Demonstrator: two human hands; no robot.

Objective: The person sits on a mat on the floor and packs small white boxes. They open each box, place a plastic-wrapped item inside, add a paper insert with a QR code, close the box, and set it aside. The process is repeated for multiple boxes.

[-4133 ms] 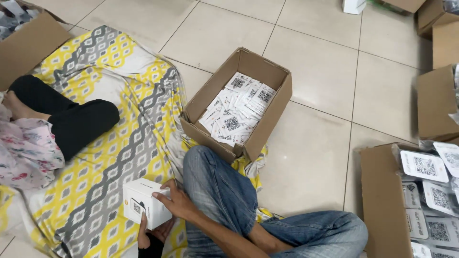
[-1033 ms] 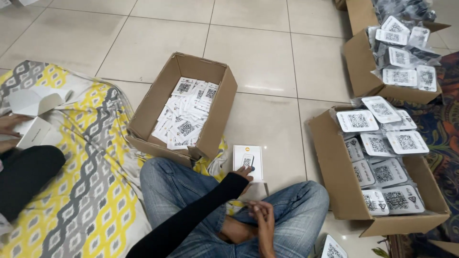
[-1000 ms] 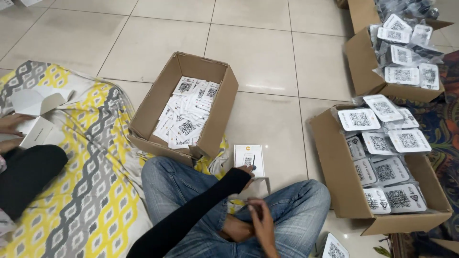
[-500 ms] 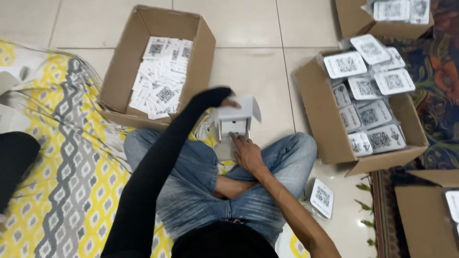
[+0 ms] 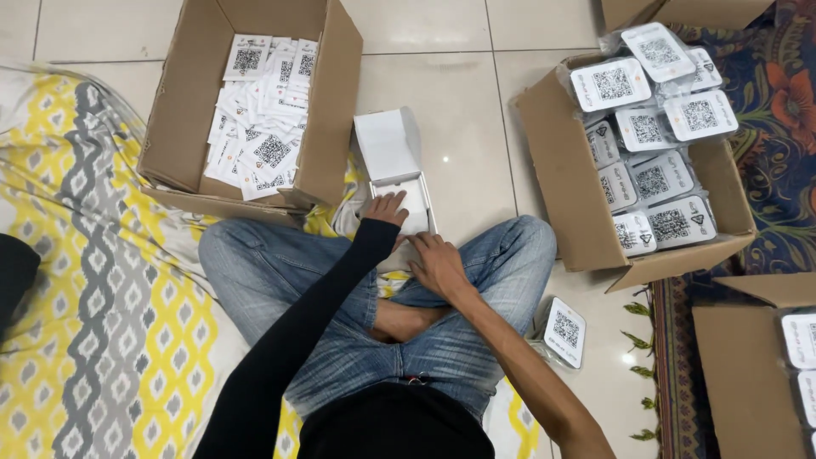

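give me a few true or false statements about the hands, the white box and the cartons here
1. The white box lies open on the floor between the knees. True.
2. The left hand rests on the white box. True.
3. The right hand is reaching into the right carton. False: it is by the white box, at the person's lap.
4. The left carton holds loose white cards. True.
5. The right carton is empty. False: it is stacked with bagged white packs.
6. The person sits on a bare wooden floor. False: pale tiles and a yellow and grey patterned cloth.
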